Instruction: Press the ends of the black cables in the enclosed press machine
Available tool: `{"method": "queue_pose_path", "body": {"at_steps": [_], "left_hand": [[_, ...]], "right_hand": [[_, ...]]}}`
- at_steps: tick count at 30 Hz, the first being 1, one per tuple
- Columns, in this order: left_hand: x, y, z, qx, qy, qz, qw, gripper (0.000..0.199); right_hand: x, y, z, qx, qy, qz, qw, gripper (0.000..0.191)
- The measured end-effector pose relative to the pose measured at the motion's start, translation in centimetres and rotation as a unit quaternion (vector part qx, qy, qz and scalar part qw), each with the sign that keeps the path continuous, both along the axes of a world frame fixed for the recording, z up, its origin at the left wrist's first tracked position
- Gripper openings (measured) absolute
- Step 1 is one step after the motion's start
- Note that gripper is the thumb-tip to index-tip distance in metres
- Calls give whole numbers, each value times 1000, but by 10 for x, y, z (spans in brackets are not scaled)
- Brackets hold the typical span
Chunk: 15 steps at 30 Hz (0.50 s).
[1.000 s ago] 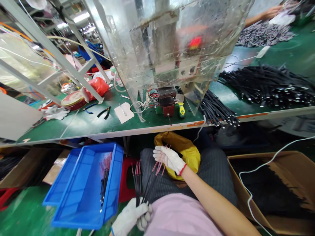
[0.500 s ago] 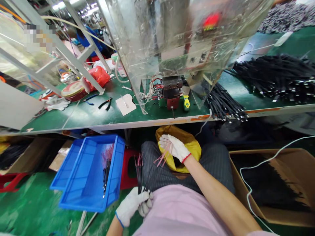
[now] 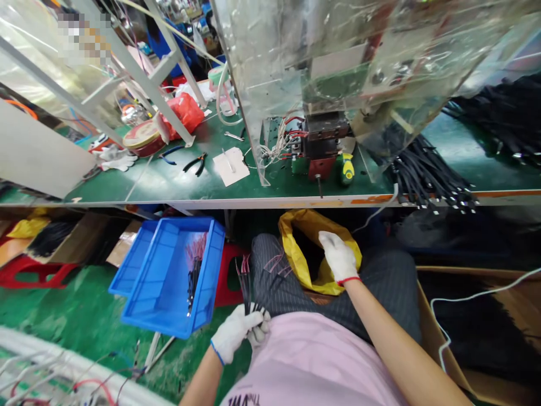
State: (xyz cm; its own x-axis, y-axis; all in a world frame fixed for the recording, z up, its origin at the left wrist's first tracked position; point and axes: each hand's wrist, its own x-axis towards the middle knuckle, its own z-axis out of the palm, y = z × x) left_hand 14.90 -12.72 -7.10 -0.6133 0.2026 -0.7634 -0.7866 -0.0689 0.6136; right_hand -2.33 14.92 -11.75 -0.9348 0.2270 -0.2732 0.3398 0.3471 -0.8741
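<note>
My left hand [image 3: 242, 331], in a white glove with a blue cuff, is closed around several black cables [image 3: 246, 290] in front of my lap. Thin pink wire ends [image 3: 274, 260] fan out from the cables' far ends over my left thigh. My right hand [image 3: 339, 256], gloved in white with a red cuff, is over the right side of an open yellow bag [image 3: 291, 239] between my legs. Its fingers reach forward and no object shows in them; the fingertips are partly unclear. A gap separates this hand from the pink wire ends.
Blue bins [image 3: 169, 316] stand at left, with pink-ended cables in one. The green bench [image 3: 177, 183] ahead holds pliers [image 3: 196, 163], a yellow screwdriver [image 3: 347, 169], a machine [image 3: 325, 135] behind plastic sheeting, and black cable piles [image 3: 435, 175]. At right sits a cardboard box [image 3: 439, 332] of black cables.
My right hand has moved from the pink wire ends to the right side of the yellow bag. The left hand still grips the cables. The view has shifted left.
</note>
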Motion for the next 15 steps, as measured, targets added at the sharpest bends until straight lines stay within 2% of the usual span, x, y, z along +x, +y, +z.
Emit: {"method": "queue_pose_path", "body": {"at_steps": [1, 2, 3, 4, 6, 7, 9, 11, 12, 13, 15], "left_hand": [[-1, 1, 0, -8, 16, 6, 1000, 36], [-2, 2, 1, -16, 30, 11, 999, 37], [-4, 4, 2, -26, 43, 15, 999, 37], [-6, 6, 4, -37, 54, 19, 998, 37], [-11, 12, 9, -60, 72, 27, 995, 36], [-13, 14, 13, -80, 79, 26, 993, 34], [-17, 19, 22, -134, 89, 5, 987, 29], [-21, 20, 33, -199, 107, -45, 973, 25], [-22, 20, 39, -229, 116, -78, 963, 25], [-23, 19, 43, -254, 122, -112, 953, 25], [-24, 15, 51, -275, 116, -186, 936, 23]], "right_hand": [[6, 3, 4, 71, -5, 6, 997, 37], [13, 4, 7, 109, -17, 16, 994, 37], [20, 3, 9, 110, -34, 36, 993, 36], [27, -1, 11, 80, -58, 67, 993, 35], [43, -17, 12, -59, -142, 137, 979, 38], [51, -28, 13, -158, -198, 167, 953, 41], [64, -52, 16, -355, -287, 208, 865, 44], [72, -75, 22, -497, -302, 241, 777, 43], [73, -84, 27, -542, -288, 254, 748, 41], [74, -92, 31, -569, -272, 263, 730, 39], [72, -104, 40, -591, -260, 263, 717, 37]]}}
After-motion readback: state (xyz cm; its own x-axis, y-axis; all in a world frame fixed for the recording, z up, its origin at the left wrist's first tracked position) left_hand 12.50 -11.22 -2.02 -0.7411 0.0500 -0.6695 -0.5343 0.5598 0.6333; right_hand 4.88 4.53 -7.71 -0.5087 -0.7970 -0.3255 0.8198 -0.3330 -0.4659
